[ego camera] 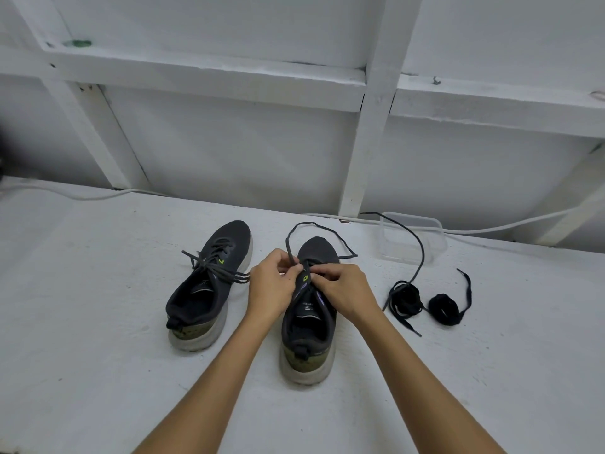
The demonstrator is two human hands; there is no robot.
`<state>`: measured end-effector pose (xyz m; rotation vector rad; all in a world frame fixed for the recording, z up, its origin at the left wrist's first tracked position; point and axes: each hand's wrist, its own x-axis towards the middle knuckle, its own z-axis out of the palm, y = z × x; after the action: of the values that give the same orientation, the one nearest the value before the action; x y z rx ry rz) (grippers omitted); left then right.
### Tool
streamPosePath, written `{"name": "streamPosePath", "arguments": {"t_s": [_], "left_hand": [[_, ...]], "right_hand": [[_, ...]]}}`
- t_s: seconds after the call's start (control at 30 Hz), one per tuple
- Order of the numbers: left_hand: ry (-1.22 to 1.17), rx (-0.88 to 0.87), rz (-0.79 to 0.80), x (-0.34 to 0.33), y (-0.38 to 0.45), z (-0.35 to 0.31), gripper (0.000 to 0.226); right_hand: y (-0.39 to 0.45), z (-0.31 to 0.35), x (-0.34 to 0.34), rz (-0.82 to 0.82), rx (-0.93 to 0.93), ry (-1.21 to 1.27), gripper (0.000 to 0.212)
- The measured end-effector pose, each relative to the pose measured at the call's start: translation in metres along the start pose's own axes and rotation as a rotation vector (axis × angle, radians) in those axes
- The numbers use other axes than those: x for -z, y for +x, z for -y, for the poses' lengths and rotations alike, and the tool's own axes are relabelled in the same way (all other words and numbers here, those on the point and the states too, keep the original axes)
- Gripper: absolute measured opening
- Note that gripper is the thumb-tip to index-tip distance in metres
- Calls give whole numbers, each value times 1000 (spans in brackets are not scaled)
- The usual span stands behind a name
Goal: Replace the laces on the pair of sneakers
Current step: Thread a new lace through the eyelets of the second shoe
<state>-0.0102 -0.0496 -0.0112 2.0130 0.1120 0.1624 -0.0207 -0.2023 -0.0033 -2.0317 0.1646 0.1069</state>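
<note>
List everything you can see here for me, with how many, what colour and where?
sneakers: 2, dark grey with pale soles and olive heels; the left sneaker stays tied, the right sneaker is under the hands.
lace on the right sneaker: 1, dark grey, looping past the toe.
loose laces: one long dark lace trailing over the container, one black bundle beside it.
plastic container: 1, clear, at the back right.
cable: white, along the wall.
table: 1, white.
left hand: fingers pinch the lace.
right hand: fingers pinch at the eyelets.
</note>
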Motion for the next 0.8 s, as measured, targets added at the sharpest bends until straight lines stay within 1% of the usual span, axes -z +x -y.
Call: {"name": "streamPosePath", "arguments": {"t_s": [0.23, 0.33, 0.47, 0.57, 0.6, 0.7, 0.8], "left_hand": [[51, -1, 93, 2, 4, -3, 8], [47, 49, 100, 3, 5, -5, 5], [46, 81, 109, 3, 0, -7, 11], [-1, 144, 108, 1, -4, -7, 4], [-13, 167, 109, 1, -4, -7, 3], [-32, 197, 161, 2, -6, -12, 13], [-36, 208, 194, 2, -7, -17, 20]], "right_hand": [[0, -2, 0, 3, 13, 3, 14], [1, 0, 1, 27, 16, -49, 15], [6, 1, -3, 0, -2, -156, 13], [5, 1, -8, -5, 41, -252, 8], [4, 1, -9, -2, 65, -254, 8], [-1, -2, -6, -19, 110, -177, 10], [-4, 0, 2, 3, 85, -52, 14]]}}
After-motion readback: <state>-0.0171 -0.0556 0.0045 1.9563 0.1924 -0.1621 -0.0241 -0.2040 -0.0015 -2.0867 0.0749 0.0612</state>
